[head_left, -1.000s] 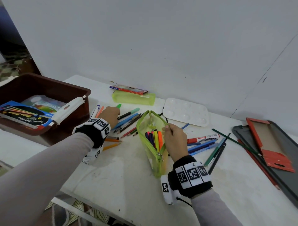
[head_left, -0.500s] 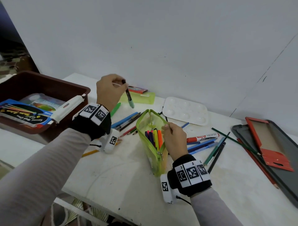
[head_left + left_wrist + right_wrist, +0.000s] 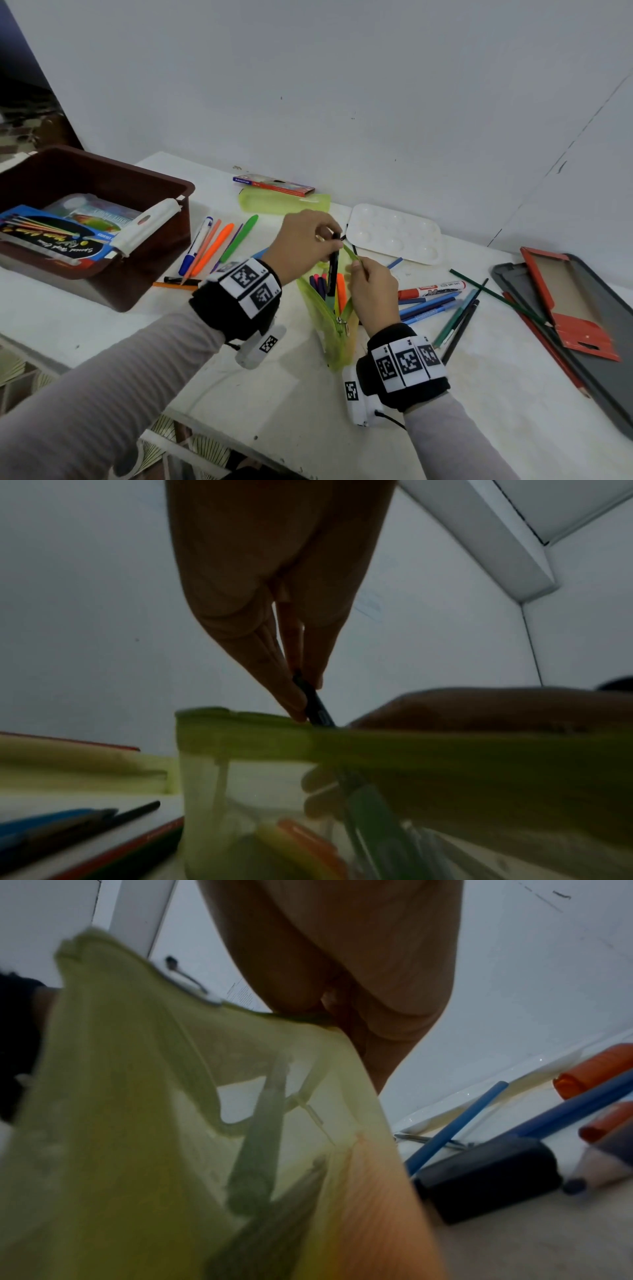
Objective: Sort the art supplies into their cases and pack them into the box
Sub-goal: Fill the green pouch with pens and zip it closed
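Observation:
A translucent green zip pouch (image 3: 330,334) stands open at the middle of the white table, with several coloured markers inside. My left hand (image 3: 305,245) pinches the top end of a black-and-green marker (image 3: 333,270), which points down into the pouch mouth. The left wrist view shows the same marker (image 3: 316,708) between fingertips, dipping behind the pouch rim (image 3: 260,733). My right hand (image 3: 371,291) pinches the right edge of the pouch and holds it open; the pouch (image 3: 164,1110) fills the right wrist view, with marker shapes showing through it.
A brown box (image 3: 102,192) at left holds packs of supplies. Loose pens (image 3: 219,245) lie left of the pouch, more pens and pencils (image 3: 435,301) right of it. Behind are a green case (image 3: 284,204), a white palette (image 3: 394,233), and at right a grey tin (image 3: 582,329) with a red insert.
My left hand picked a black-and-green marker off the table, lifted it, and carried it right and down into the pouch mouth. My right hand kept its hold on the pouch edge.

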